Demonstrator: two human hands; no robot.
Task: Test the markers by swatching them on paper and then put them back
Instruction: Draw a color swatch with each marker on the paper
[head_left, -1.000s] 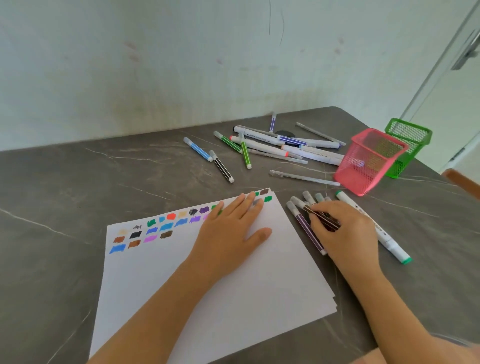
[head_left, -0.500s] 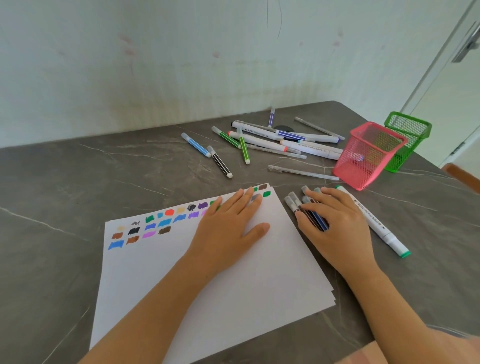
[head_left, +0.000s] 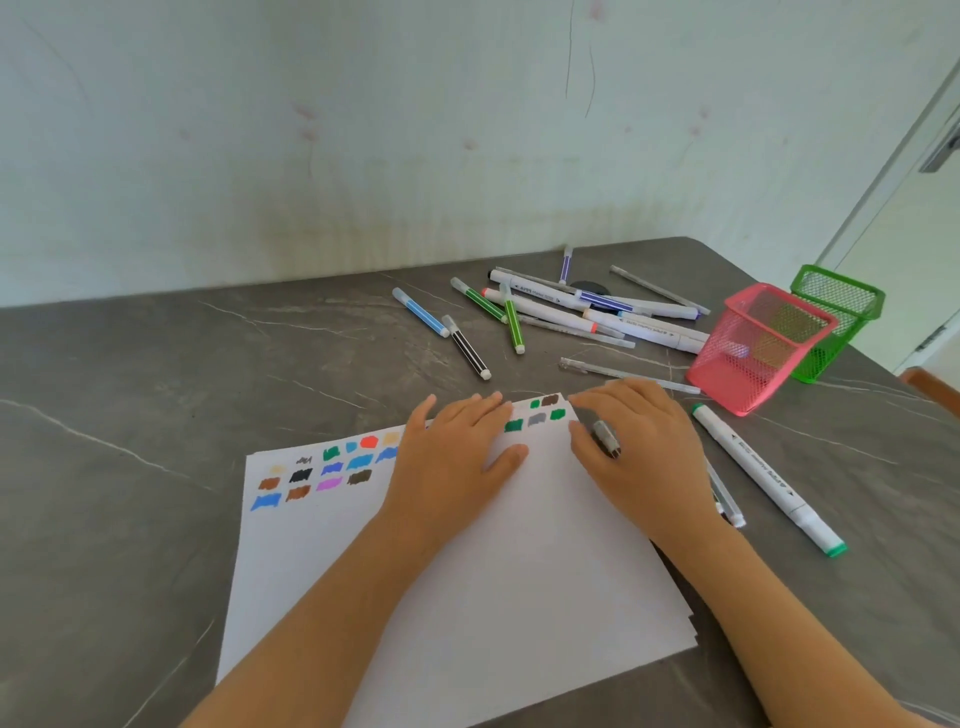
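White paper (head_left: 467, 597) lies on the grey table, with rows of colour swatches (head_left: 322, 467) along its top edge. My left hand (head_left: 452, 457) presses flat on the paper, fingers apart, covering part of the swatch row. My right hand (head_left: 644, 447) rests over the paper's top right corner and grips a thin marker (head_left: 605, 439), whose grey cap shows under the thumb. Thin markers (head_left: 727, 501) lie partly hidden beside my right wrist. Further right is a thick white marker with a green end (head_left: 763, 475).
A pink mesh basket (head_left: 758, 348) leans against a green mesh basket (head_left: 836, 312) at the right. Several markers (head_left: 545, 312) lie scattered behind the paper, a clear pen (head_left: 623, 371) nearest. The wall stands behind the table, and a door at the far right.
My right hand has left the group of thin markers and moved left onto the paper's corner, taking one marker with it. My left hand has stayed flat on the paper.
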